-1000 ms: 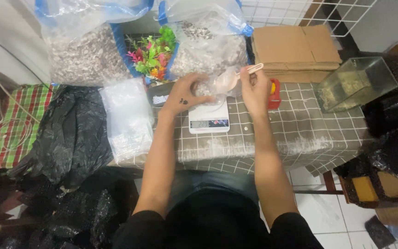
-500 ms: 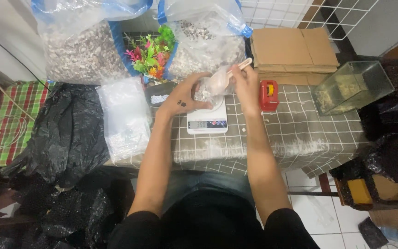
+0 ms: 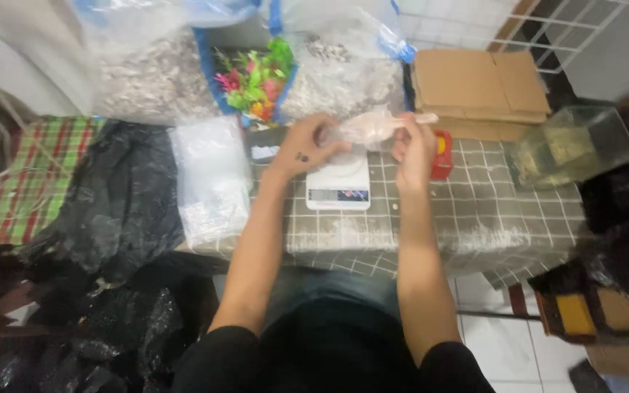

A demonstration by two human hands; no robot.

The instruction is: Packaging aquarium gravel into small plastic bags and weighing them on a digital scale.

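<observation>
Both hands are up over the white scale (image 3: 338,183) on the counter (image 3: 475,218), pinching a small clear bag (image 3: 369,129) between them: left hand (image 3: 306,148) closed on one end, right hand (image 3: 415,145) gripping the other. It looks light, limp and slick, best pinched at the top edge. Its contents are blurred; the scale's readout can't be made out.

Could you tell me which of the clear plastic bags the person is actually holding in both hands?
It is the small clear bag held above the white scale between the left hand and right hand; the two big bags sit untouched behind.
</observation>
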